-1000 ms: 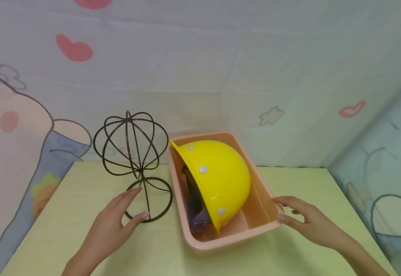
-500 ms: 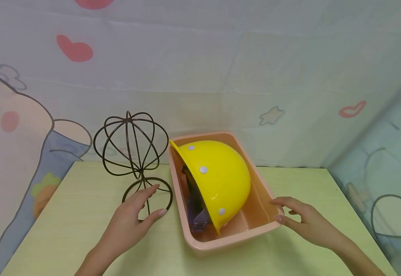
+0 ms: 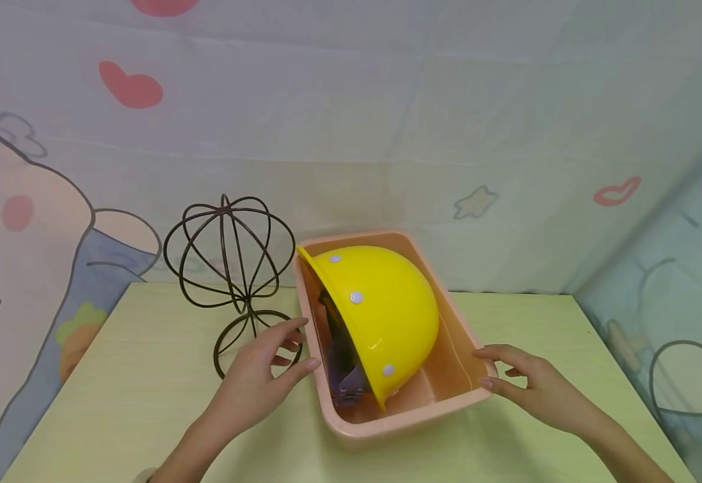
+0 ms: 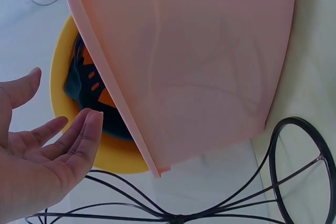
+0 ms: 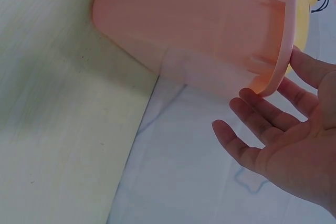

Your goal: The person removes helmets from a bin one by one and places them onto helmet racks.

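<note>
We see pink basin [image 3: 414,416] on desk [image 3: 127,376], yellow helmet [image 3: 387,308] tilted inside; right hand [image 3: 541,389] pinches basin's right rim, left hand [image 3: 253,382] relaxed beside left rim; we guess light, stiff, slippery plastic, best gripped by both rims

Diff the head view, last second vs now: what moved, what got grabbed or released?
The left hand moved right, from by the base of the wire stand to the near-left rim of the pink bin; no grip on it evident yet. No release seen. Unchanged: right hand at the bin's right corner, bin, yellow helmet and stand.
</note>
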The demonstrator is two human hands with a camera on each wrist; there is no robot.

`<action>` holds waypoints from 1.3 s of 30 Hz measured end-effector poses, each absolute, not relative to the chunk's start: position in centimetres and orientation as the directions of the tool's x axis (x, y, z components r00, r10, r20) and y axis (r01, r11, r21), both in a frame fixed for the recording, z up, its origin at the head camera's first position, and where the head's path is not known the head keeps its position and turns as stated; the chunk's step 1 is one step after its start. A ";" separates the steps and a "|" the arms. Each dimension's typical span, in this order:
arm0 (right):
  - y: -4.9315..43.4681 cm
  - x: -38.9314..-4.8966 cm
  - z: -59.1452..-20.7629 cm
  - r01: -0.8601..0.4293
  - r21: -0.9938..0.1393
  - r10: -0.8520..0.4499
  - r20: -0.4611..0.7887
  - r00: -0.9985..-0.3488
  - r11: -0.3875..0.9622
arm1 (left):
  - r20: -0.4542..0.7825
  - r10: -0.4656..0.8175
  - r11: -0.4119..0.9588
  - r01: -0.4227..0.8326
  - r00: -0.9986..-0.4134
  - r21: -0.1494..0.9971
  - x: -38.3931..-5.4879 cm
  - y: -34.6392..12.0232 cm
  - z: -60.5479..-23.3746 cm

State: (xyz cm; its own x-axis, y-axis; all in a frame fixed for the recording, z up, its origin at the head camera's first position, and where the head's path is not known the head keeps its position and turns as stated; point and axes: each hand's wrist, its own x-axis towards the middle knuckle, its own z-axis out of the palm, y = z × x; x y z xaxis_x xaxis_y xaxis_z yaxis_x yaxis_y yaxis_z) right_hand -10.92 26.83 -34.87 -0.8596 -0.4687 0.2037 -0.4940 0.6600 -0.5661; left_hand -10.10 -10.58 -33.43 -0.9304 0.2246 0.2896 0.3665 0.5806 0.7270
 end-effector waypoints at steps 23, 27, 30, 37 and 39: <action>27.0 -10.9 -34.9 -0.492 -0.571 -0.468 0.203 -0.860 0.657 | 0.217 0.311 0.427 0.340 -0.925 0.838 -11.4 -7.2 -33.4; 26.9 -10.9 -34.8 -0.498 -0.568 -0.470 0.209 -0.858 0.656 | 0.228 0.328 0.424 0.359 -0.917 0.831 -11.8 -6.8 -33.3; 26.9 -10.9 -34.8 -0.497 -0.565 -0.468 0.210 -0.859 0.659 | 0.215 0.329 0.413 0.345 -0.919 0.843 -12.0 -6.4 -33.3; 26.9 -10.9 -34.7 -0.493 -0.561 -0.466 0.205 -0.861 0.665 | 0.184 0.308 0.400 0.302 -0.933 0.865 -12.2 -5.7 -33.4; 26.8 -10.9 -34.7 -0.495 -0.558 -0.466 0.207 -0.860 0.666 | 0.182 0.302 0.393 0.296 -0.936 0.871 -12.3 -5.6 -33.5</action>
State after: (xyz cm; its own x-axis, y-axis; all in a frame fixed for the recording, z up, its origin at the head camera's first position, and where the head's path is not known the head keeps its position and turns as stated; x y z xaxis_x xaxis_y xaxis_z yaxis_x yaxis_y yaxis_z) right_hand -10.85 26.84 -34.69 -0.8601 -0.4663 0.2067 -0.4952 0.6663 -0.5575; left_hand -12.25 -5.59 -33.46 -0.9358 0.3018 0.1822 0.2962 0.3927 0.8706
